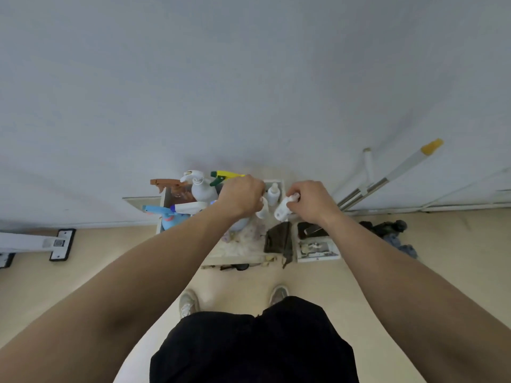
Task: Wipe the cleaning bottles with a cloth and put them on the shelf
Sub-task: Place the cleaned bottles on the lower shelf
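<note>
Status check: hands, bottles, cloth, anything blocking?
Left hand grips slim white bottle. Right hand grips tilted white bottle. Dark cloth lies untouched on shelf. Spray bottles crowd left side.

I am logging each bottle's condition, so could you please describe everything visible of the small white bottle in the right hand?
The small white bottle looks like smooth opaque plastic, rounded, with a faint grey mark on its side. It is tilted, held over the shelf, its lower end free and its upper end gripped by the curled fingers of the right hand.
</note>
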The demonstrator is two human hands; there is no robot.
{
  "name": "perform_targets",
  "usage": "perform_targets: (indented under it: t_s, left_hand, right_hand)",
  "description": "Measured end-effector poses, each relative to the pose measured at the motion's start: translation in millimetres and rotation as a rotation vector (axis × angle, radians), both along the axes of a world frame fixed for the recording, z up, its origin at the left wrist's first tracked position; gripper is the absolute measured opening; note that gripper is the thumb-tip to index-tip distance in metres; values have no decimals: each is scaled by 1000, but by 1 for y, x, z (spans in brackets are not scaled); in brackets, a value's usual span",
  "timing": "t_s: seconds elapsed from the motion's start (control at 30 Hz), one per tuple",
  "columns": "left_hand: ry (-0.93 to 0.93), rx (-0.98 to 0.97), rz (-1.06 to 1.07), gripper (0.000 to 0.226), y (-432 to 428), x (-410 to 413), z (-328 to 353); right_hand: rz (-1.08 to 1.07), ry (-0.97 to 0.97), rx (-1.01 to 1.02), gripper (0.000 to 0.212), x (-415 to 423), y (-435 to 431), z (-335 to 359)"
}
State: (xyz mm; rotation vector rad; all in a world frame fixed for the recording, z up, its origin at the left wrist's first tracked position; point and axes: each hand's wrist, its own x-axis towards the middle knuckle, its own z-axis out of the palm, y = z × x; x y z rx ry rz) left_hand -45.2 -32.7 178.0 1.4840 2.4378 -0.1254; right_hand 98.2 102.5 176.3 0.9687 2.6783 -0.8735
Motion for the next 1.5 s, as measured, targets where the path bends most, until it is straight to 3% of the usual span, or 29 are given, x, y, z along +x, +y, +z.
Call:
perform_targets:
  t_s: [0.4, 0.53, 0.87, 1.37, 1.5]
  left_hand:
    - [128, -118, 128, 18, 47, 8, -58]
    - [147, -109, 145, 19, 57, 10, -75]
    - [67, -2, 285, 15, 68, -4, -106]
    - [-25, 70, 338, 9, 74, -15, -116]
    - [-35, 58, 384, 11, 75, -16, -114]
  right_hand:
    - [-31, -22, -52, 30, -35, 16, -47]
    - [-25, -38, -62, 20, -39, 18, -65]
    - [51, 108, 71, 25, -43, 11, -112]
    - [143, 113, 175, 24, -45, 9, -134]
    - [85, 118, 144, 25, -54, 13, -134]
